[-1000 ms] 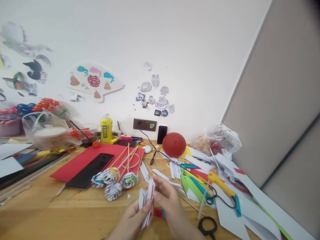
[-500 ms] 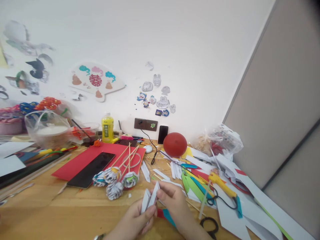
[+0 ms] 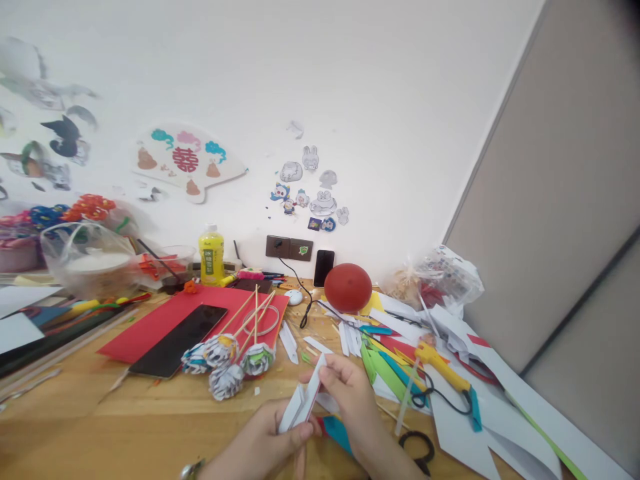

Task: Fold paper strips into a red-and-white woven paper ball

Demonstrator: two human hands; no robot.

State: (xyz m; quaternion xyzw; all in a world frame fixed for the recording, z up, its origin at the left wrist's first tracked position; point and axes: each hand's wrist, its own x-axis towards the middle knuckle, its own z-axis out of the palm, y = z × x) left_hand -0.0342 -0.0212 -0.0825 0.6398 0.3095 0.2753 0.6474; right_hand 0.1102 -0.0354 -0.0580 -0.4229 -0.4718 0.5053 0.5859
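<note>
Low in the middle of the head view, a folded white paper strip (image 3: 299, 404) is held between both hands. My left hand (image 3: 273, 433) is closed round its lower end, thumb on top. Fingers of my right hand (image 3: 349, 399) pinch the raised upper end of the strip. Just past my hands lie several paper flowers (image 3: 226, 380) on thin wooden sticks. Beneath my right hand is a blue and red paper piece (image 3: 336, 435), partly hidden. Black scissor handles (image 3: 418, 448) show beside my right wrist.
A yellow hot glue gun (image 3: 443, 365) lies at right on white paper sheets (image 3: 467, 420). Coloured paper strips (image 3: 385, 373) are scattered there. Behind stand a red balloon (image 3: 348, 287) and a yellow bottle (image 3: 211, 255). A dark phone (image 3: 180, 339) rests on red card (image 3: 135, 328).
My right fingers have drawn the upper end of the folded strip slightly up and to the right, so more of it shows. The whole view has shifted a little.
</note>
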